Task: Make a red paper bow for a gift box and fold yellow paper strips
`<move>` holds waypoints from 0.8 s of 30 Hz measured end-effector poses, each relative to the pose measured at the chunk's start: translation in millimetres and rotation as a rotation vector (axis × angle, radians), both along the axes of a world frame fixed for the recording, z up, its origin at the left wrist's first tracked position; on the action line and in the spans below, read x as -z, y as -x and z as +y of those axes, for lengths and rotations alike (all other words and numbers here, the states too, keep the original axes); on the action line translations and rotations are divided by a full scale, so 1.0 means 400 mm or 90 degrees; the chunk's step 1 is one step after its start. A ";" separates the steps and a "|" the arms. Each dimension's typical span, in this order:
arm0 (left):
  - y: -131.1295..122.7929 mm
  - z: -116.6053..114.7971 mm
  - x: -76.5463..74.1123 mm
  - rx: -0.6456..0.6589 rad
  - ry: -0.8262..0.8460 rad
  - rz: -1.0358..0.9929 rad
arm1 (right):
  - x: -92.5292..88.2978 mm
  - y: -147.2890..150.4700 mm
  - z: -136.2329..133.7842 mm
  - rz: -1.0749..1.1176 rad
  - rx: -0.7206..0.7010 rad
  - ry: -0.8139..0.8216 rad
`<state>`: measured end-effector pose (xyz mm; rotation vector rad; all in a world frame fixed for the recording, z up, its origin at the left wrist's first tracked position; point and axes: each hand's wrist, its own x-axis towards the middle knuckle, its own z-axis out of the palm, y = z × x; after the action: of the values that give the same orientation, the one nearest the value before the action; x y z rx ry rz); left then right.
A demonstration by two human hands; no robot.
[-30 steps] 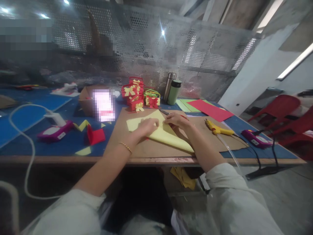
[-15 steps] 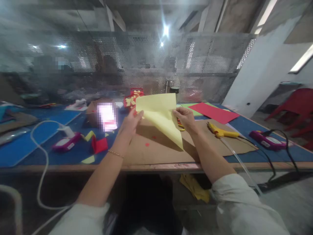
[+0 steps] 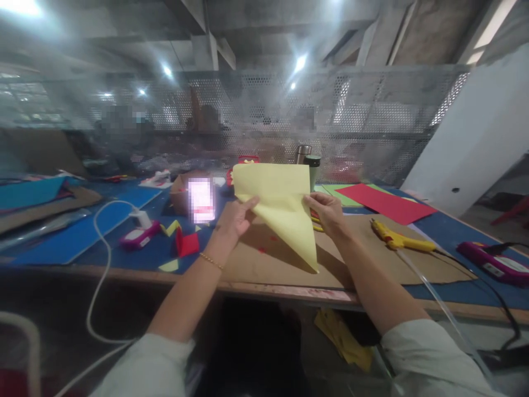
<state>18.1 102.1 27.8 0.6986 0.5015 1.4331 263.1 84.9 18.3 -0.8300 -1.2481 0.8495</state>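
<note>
Two hands are raised above the cardboard [image 3: 372,259]. The yellow paper [image 3: 279,204] is pinched at its left edge between the thumb and fingers of the left hand [image 3: 236,218], and at its right edge by the right hand [image 3: 328,212]. It is held clear of the surface with its folded point hanging down, seemingly so the fold can be checked. A glue gun [image 3: 397,240] is seen lying near the right hand.

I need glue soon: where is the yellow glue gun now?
In the head view, the yellow glue gun lies on the brown cardboard, right of the right hand, near the red paper.
</note>
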 end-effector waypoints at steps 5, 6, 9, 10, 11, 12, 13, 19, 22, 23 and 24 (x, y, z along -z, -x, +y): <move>0.011 -0.006 -0.022 -0.048 -0.010 0.046 | -0.005 -0.005 -0.006 0.032 0.021 0.001; 0.012 -0.009 -0.027 -0.055 -0.015 0.052 | -0.006 -0.006 -0.007 0.030 0.026 -0.007; 0.012 -0.017 -0.034 -0.075 -0.033 0.066 | -0.006 -0.011 -0.009 0.009 0.035 -0.021; 0.013 -0.018 -0.035 -0.080 -0.040 0.069 | -0.006 -0.013 -0.009 0.001 0.038 -0.023; 0.014 -0.019 -0.035 -0.086 -0.046 0.073 | -0.006 -0.015 -0.009 -0.005 0.041 -0.024; 0.015 -0.019 -0.035 -0.092 -0.050 0.079 | -0.006 -0.016 -0.009 -0.009 0.046 -0.025; 0.018 -0.018 -0.034 -0.099 -0.053 0.086 | -0.007 -0.017 -0.008 -0.012 0.053 -0.027; 0.031 -0.006 -0.023 -0.129 -0.092 0.136 | -0.008 -0.022 -0.004 -0.037 0.077 -0.032; 0.031 -0.001 -0.019 -0.142 -0.109 0.144 | -0.008 -0.022 -0.004 -0.027 0.076 -0.026; 0.031 0.000 -0.018 -0.148 -0.111 0.147 | -0.009 -0.021 -0.005 -0.022 0.075 -0.022; 0.031 0.001 -0.018 -0.154 -0.112 0.150 | -0.009 -0.021 -0.005 -0.017 0.074 -0.018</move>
<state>5.9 102.3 34.9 0.9814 0.6650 1.6437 271.4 82.7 21.9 -0.8856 -1.2202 0.7275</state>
